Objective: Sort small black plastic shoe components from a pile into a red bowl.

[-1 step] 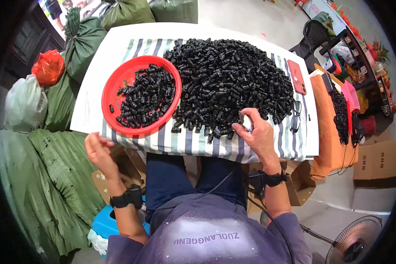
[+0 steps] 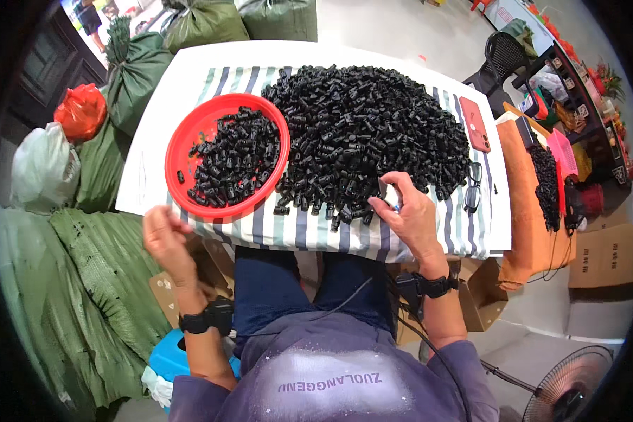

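Observation:
At the near edge of a heaped pile of small black plastic parts [image 2: 373, 126], my right hand [image 2: 409, 216] has its thumb and forefinger bent together. A small greyish thing shows between them, too little to name. My left hand [image 2: 167, 243] is over the table's near left edge, just below a red round tray [image 2: 172, 158]. Its fingers are curled and smeared by motion, so I cannot see whether they hold anything. More of the black parts lie in the tray, mostly on its right side.
A striped cloth [image 2: 309, 235] covers much of the white table [image 2: 144, 155]. Glasses [image 2: 474, 186] and a red phone [image 2: 475, 123] lie on the right. Green sacks [image 2: 95, 281] crowd the left; a fan [image 2: 570, 390] stands at lower right.
My left hand has shifted slightly to the right, its fingertips nearer the table edge. The right hand stays in almost the same place. The table sits slightly lower in the picture.

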A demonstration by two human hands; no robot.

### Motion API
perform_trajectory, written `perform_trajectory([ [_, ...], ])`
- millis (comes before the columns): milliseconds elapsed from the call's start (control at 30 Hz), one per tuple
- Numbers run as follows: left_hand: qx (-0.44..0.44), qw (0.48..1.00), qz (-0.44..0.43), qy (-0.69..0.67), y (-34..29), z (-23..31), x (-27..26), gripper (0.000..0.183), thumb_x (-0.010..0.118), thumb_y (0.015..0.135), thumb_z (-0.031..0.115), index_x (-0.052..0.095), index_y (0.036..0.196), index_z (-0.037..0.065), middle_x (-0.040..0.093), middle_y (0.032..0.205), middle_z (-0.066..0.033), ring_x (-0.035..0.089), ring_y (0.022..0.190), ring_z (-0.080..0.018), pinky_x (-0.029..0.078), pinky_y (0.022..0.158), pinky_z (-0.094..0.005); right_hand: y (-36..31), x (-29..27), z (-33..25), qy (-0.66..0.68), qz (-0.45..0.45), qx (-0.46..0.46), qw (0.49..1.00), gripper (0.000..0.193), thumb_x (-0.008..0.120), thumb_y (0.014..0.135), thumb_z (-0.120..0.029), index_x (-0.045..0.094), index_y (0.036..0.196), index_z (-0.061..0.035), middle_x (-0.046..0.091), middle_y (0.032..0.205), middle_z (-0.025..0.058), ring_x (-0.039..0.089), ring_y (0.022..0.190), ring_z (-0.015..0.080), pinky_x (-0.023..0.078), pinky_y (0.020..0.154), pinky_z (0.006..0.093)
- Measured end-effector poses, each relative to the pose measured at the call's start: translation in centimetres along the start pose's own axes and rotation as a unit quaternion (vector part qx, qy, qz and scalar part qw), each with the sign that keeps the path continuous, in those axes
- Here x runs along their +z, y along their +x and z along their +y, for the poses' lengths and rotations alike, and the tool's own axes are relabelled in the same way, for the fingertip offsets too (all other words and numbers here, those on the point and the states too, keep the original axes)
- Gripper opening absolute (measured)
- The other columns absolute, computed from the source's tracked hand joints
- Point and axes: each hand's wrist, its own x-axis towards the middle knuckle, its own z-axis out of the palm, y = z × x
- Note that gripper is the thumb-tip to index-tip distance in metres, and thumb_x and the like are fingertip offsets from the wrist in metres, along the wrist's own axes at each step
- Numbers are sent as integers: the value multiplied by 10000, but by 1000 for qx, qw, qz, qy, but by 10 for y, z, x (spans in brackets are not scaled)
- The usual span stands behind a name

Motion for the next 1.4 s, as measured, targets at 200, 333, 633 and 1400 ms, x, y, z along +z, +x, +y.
perform_trajectory([
  [200,-25,931,-312,-189,-23,100,142,217,444,951,179,552,847,21,497,609,-4,501,460,-75,338,400,-175,48,0,19,-61,119,-100,986,295,685,765,-265,564,1006,-147,624,890,54,634,687,273,509,556,363],
  [333,-59,868,-398,-290,-22,96,224,255,461,959,254,572,853,50,499,591,22,500,451,-65,310,396,-164,72,0,30,-111,55,-107,986,208,665,757,-240,524,850,-119,591,766,55,619,637,281,501,526,383],
  [633,-136,861,-400,-282,-8,51,276,231,455,959,245,545,834,73,479,599,20,470,446,-74,360,389,-173,110,-4,29,107,46,11,993,161,679,780,-186,585,846,-73,635,760,57,605,606,210,451,542,303],
  [1400,-235,745,-557,-281,-22,46,264,390,380,979,391,539,899,43,439,537,25,355,372,-26,280,322,-152,116,17,17,426,73,-24,901,169,678,836,-179,602,880,-34,571,704,-22,485,636,41,407,569,198],
])
